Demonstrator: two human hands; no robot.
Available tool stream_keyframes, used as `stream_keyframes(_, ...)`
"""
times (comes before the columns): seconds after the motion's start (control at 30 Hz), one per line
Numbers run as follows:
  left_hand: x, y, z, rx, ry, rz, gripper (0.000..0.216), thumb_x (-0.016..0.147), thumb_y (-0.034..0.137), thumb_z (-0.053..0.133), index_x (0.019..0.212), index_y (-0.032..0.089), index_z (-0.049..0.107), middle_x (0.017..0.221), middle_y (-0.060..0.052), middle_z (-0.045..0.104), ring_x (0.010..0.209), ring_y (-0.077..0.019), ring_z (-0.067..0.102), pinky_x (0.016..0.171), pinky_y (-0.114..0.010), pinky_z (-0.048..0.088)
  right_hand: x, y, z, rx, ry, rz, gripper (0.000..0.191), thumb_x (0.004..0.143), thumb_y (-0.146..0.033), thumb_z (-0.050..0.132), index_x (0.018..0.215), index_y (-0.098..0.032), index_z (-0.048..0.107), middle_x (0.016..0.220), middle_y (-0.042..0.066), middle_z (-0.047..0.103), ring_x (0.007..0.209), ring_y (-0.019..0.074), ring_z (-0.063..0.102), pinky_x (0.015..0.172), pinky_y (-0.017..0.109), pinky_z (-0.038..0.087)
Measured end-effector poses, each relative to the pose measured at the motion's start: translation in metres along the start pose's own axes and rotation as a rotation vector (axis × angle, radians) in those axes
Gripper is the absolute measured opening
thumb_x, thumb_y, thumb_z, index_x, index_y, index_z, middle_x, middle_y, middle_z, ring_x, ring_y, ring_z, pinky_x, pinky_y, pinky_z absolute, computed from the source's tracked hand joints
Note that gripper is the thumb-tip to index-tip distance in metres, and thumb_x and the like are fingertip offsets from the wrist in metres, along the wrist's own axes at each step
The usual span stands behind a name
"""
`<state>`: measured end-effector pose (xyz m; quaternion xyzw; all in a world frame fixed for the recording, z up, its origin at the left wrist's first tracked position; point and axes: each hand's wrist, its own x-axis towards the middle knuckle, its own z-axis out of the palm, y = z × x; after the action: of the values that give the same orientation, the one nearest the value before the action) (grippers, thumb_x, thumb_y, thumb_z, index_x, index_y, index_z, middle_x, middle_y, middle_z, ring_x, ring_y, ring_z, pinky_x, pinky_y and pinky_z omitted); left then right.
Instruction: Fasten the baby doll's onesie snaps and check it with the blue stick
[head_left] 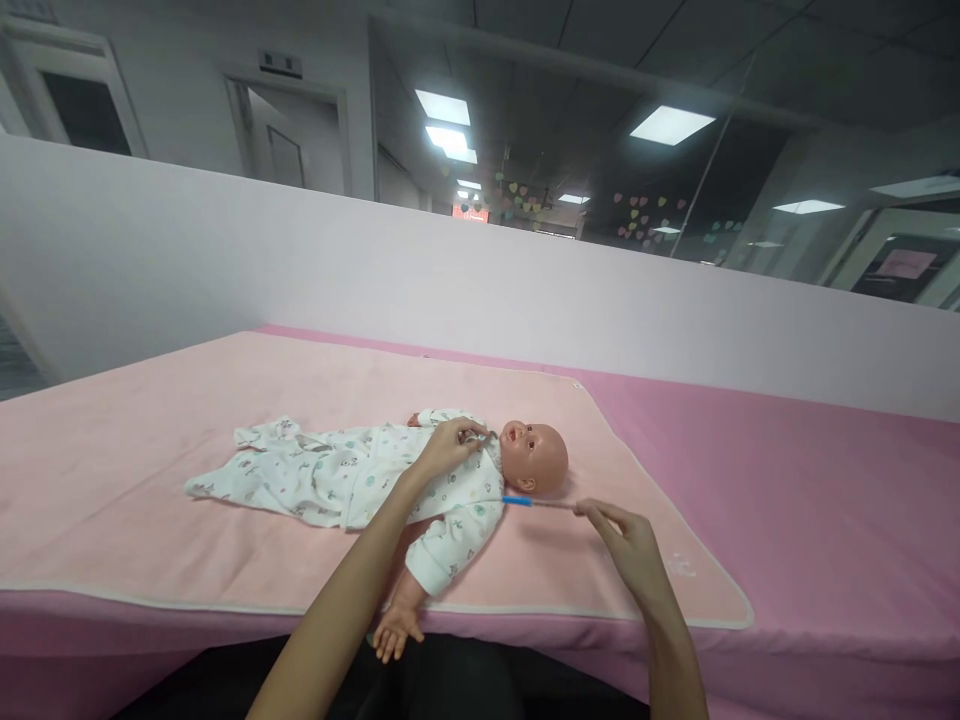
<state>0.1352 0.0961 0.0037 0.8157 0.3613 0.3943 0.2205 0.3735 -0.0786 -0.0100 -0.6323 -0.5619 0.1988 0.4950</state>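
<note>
A baby doll (546, 458) with a bald head lies on its back, its head to the right. It wears a white printed outfit (330, 475). My left hand (450, 446) is at the doll's neckline, fingers bent and closed on the collar; the fingertips are partly hidden. My right hand (619, 535) pinches the end of a thin rod with a blue tip (517, 501), too small to name surely. The rod lies level beside the doll's head, and its blue end reaches the shoulder. One doll arm (405, 610) hangs toward me over the table's front edge.
A peach pad (187, 390) with a pale border lies under the doll, on a pink cloth (825, 500) covering the table. A low white partition (450, 280) stands along the far side, with glass panels and doors beyond.
</note>
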Motion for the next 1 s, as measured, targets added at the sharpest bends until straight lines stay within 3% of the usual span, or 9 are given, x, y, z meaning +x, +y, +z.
stream_keyframes(0.1,0.0,-0.001,0.001,-0.048,-0.014,-0.001,0.025,0.072,0.028,0.053,0.091,0.022,0.067,0.09,-0.002,0.067,0.076,-0.016,0.058,0.067,-0.026,0.044,-0.017,0.049,-0.004,-0.205,0.012,0.017,0.03,0.077,-0.045,0.048,0.081,-0.024,0.069,0.092,0.008,0.068,0.09,0.027,0.06,0.082,0.04,0.045)
stream_keyframes(0.2,0.001,-0.003,0.003,-0.08,-0.002,-0.031,0.025,0.074,0.033,0.052,0.088,0.021,0.069,0.088,-0.002,0.068,0.076,-0.0168,0.059,0.068,-0.027,0.045,-0.02,0.064,-0.001,-0.462,0.068,-0.12,0.028,0.077,-0.039,0.048,0.082,-0.022,0.069,0.092,0.011,0.066,0.09,0.0285,0.058,0.084,0.043,0.042)
stream_keyframes(0.33,0.004,-0.006,0.004,-0.147,0.038,-0.091,0.027,0.074,0.036,0.051,0.084,0.019,0.07,0.086,-0.004,0.069,0.076,-0.0181,0.06,0.068,-0.028,0.046,0.001,0.027,0.034,-0.508,0.109,-0.301,0.028,0.081,-0.032,0.042,0.095,-0.021,0.065,0.102,0.01,0.063,0.097,0.0251,0.056,0.087,0.036,0.042)
stream_keyframes(0.47,0.006,-0.011,0.004,-0.297,0.111,-0.131,0.028,0.071,0.033,0.055,0.088,0.016,0.068,0.09,-0.007,0.068,0.078,-0.0186,0.061,0.069,-0.028,0.047,0.043,-0.026,0.104,-0.379,0.008,-0.477,0.028,0.084,-0.022,0.036,0.095,-0.019,0.061,0.091,0.006,0.065,0.084,0.0184,0.06,0.073,0.028,0.046)
stream_keyframes(0.6,0.007,-0.017,0.005,-0.43,0.241,-0.157,0.026,0.068,0.029,0.058,0.088,0.014,0.066,0.088,-0.007,0.067,0.078,-0.017,0.061,0.07,-0.027,0.047,0.073,-0.039,0.157,-0.47,0.042,-0.512,0.026,0.077,-0.014,0.041,0.095,-0.014,0.06,0.083,0.01,0.064,0.076,0.0198,0.059,0.063,0.028,0.045)
stream_keyframes(0.87,0.003,-0.014,0.004,-0.531,0.07,-0.153,0.024,0.067,0.021,0.058,0.089,0.014,0.06,0.076,-0.002,0.062,0.074,-0.0142,0.06,0.069,-0.026,0.047,0.07,-0.019,0.167,-0.024,0.309,-0.545,0.021,0.082,-0.018,0.041,0.087,-0.015,0.061,0.08,0.006,0.062,0.068,0.0135,0.056,0.065,0.024,0.046)
stream_keyframes(1.0,0.002,-0.012,0.005,-0.521,0.008,-0.144,0.02,0.067,0.02,0.057,0.086,0.015,0.058,0.074,-0.001,0.061,0.073,-0.0135,0.059,0.068,-0.025,0.046,0.071,-0.02,0.17,0.047,0.377,-0.524,0.021,0.082,-0.018,0.042,0.09,-0.015,0.061,0.084,0.006,0.063,0.063,0.0122,0.055,0.062,0.024,0.046)
